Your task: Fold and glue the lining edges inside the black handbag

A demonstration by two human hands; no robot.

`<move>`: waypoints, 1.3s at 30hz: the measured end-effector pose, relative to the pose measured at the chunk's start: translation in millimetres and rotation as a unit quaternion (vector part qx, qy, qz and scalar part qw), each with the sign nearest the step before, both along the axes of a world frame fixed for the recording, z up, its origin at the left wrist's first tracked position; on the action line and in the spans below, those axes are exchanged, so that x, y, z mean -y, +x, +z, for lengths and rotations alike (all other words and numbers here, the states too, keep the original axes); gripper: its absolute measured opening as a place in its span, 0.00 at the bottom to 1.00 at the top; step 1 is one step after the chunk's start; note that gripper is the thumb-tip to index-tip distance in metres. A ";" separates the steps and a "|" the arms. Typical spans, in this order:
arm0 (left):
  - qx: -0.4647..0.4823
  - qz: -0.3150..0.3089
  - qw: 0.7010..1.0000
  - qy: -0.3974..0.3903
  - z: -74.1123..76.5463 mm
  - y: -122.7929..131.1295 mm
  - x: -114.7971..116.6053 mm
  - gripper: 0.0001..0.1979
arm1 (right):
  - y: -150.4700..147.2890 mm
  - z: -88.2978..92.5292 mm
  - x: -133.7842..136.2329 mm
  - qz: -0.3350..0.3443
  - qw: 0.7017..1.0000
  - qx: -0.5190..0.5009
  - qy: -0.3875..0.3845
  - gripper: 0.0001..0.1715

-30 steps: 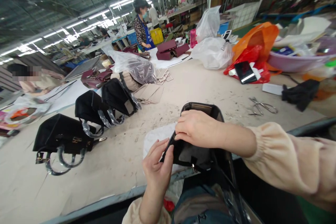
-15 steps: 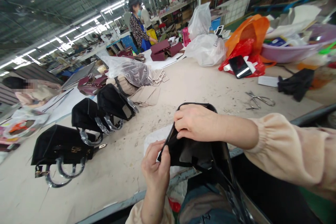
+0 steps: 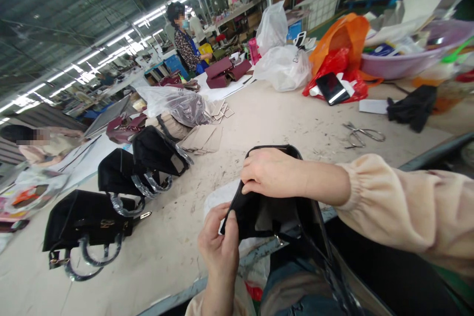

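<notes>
A black handbag [image 3: 276, 215] lies open at the near edge of the worktable [image 3: 281, 118], partly over my lap. My right hand [image 3: 272, 174] is closed over its upper rim, fingers curled into the opening. My left hand [image 3: 219, 247] pinches the bag's left corner between thumb and fingers. A white sheet [image 3: 222, 196] lies under the bag.
Three finished black handbags [image 3: 89, 222] with wrapped handles stand in a row to the left. Scissors [image 3: 359, 134], a black cloth [image 3: 413, 106], red and orange bags [image 3: 342, 57] with a phone [image 3: 332, 89], plastic bags and tan pieces lie farther back. Other people work at the far and left sides.
My left hand has slid slightly down and left along the bag's corner, still pinching it. The view has shifted a little; my right hand stays on the rim.
</notes>
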State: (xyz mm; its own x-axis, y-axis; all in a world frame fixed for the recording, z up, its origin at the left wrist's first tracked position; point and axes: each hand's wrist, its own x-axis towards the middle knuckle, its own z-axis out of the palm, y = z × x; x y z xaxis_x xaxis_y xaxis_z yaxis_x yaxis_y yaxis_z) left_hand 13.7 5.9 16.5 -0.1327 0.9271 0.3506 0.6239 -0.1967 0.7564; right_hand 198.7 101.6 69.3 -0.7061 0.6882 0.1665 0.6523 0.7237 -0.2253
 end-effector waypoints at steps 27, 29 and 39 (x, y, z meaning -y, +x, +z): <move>-0.055 -0.030 0.998 -0.015 2.9 -0.9 -8.9 0.10 | 7.9 3.0 -8.1 -0.018 1.000 0.015 -0.007 0.11; -0.050 -0.025 0.998 -0.017 4.9 1.2 -8.9 0.10 | 12.6 5.0 -9.9 -0.017 1.000 0.019 -0.008 0.10; -0.061 -0.031 0.998 -0.015 7.5 4.8 -7.5 0.09 | 10.6 7.3 -8.6 -0.071 0.997 0.021 -0.021 0.10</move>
